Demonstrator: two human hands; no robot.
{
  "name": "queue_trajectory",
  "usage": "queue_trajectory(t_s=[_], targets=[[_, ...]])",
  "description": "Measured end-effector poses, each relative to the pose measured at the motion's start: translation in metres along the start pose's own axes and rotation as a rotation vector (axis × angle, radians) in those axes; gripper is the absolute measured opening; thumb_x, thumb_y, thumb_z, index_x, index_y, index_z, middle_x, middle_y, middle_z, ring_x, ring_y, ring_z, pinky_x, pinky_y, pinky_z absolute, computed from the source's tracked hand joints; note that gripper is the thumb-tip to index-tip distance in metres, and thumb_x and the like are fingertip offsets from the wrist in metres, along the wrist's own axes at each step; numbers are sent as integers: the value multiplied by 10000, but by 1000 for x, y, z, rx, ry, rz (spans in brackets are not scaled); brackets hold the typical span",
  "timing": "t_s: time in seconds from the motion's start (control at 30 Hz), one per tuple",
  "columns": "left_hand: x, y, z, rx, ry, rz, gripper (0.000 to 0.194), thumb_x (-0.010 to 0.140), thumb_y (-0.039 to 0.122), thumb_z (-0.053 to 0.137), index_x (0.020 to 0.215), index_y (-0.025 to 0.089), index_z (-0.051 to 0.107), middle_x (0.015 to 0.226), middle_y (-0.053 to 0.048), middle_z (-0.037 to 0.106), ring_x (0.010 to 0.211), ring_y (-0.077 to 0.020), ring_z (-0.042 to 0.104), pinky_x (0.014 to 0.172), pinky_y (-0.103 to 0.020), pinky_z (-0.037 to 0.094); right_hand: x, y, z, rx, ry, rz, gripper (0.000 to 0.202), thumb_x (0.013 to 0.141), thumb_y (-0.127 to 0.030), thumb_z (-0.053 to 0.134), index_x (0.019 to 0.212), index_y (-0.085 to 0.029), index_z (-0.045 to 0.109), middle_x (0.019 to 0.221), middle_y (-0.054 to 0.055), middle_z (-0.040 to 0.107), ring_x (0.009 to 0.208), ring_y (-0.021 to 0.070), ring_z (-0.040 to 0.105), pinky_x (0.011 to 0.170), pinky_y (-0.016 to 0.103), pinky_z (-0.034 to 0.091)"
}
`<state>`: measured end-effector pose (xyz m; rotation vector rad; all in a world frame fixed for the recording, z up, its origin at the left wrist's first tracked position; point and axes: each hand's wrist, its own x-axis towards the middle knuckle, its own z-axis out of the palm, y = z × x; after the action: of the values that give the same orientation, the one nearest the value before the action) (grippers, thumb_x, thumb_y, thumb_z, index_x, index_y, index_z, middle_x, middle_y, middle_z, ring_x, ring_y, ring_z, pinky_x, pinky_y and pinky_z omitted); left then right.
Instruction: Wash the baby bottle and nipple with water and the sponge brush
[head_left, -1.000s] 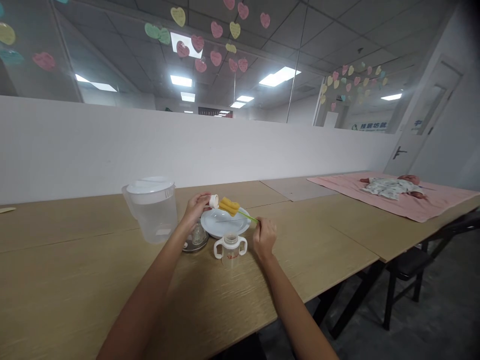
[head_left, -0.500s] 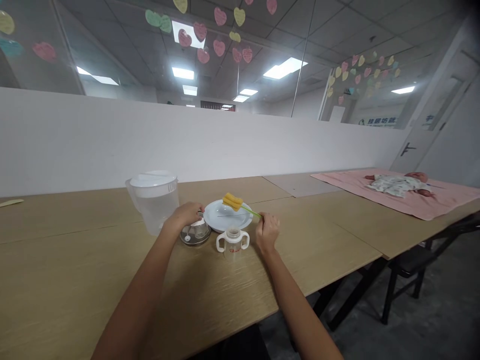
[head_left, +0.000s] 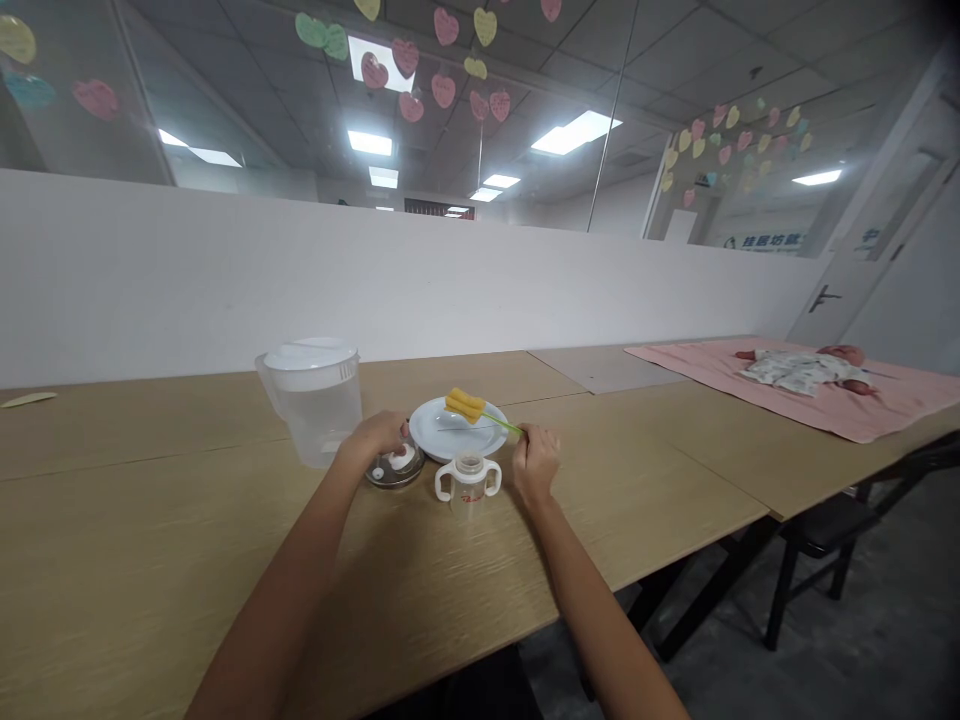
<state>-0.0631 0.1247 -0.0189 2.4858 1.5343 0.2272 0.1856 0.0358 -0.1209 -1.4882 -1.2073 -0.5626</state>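
My right hand (head_left: 537, 460) is closed on the green handle of a brush with a yellow sponge head (head_left: 465, 405), which is over a white plate (head_left: 427, 430). My left hand (head_left: 381, 436) is at a small metal dish (head_left: 391, 480), its fingers around a small clear and white item (head_left: 402, 457) that they partly hide. Between my hands stands an upright, lidless clear bottle with two white handles (head_left: 470, 484), just in front of the plate.
A clear lidded pitcher (head_left: 319, 400) stands left of the plate. Far right, a doll (head_left: 802, 370) lies on a pink cloth (head_left: 840, 425). A thin flat piece (head_left: 28, 399) lies far left. Black chair (head_left: 814, 530) below the table.
The small item under my left hand now sits lower and more tilted in the metal dish. My right hand and the sponge brush have hardly moved. The view has shifted slightly.
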Motion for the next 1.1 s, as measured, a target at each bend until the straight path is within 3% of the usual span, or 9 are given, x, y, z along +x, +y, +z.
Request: queue_trajectory(t_s=[0.17,0.47,0.63,0.73,0.87,0.97,1.1], targets=[[1,-1,4,-11,-25,2,112,509,187,681,598,204,614,623,-3,658,579,-164,591,509,-213,371,0,0,0,-11,-1,1,262,799,-123,352,859,-165,604,765,55,618,746,198,493,737,318,306],[1,-4,9,-52,-90,-19,129,461,219,704,568,205,633,594,9,662,556,-163,588,519,-214,399,0,-1,-1,-18,-15,7,275,789,-116,359,864,-164,620,769,58,626,737,197,492,726,317,303],[-4,1,0,-54,-108,-31,106,460,207,705,498,203,606,494,14,617,520,-175,571,545,-239,410,0,-1,-1,-16,0,3,271,798,-118,356,858,-162,616,775,59,633,750,198,502,732,315,304],[-12,15,-14,-87,-77,10,84,519,248,697,573,204,650,592,-23,673,601,-197,610,583,-243,418,0,0,-1,-5,-2,8,269,811,-126,349,866,-165,610,789,58,637,764,198,510,744,314,308],[-33,48,-27,-191,-68,135,322,622,385,672,911,247,701,912,-29,722,809,-197,648,643,-213,428,0,0,-1,0,6,3,268,825,-137,341,872,-162,604,794,61,638,763,198,512,751,312,313],[-48,75,-24,-292,-151,292,463,546,432,738,977,270,684,1065,-9,691,946,-223,626,699,-211,428,0,-1,-1,-14,8,-1,269,826,-136,341,871,-161,604,785,62,635,762,199,513,750,313,310],[-57,96,-12,-183,-262,393,323,520,362,750,807,236,673,843,5,694,800,-216,621,622,-231,400,-1,-1,-1,-14,6,6,267,824,-142,341,869,-160,603,794,64,634,769,200,514,750,319,306]])
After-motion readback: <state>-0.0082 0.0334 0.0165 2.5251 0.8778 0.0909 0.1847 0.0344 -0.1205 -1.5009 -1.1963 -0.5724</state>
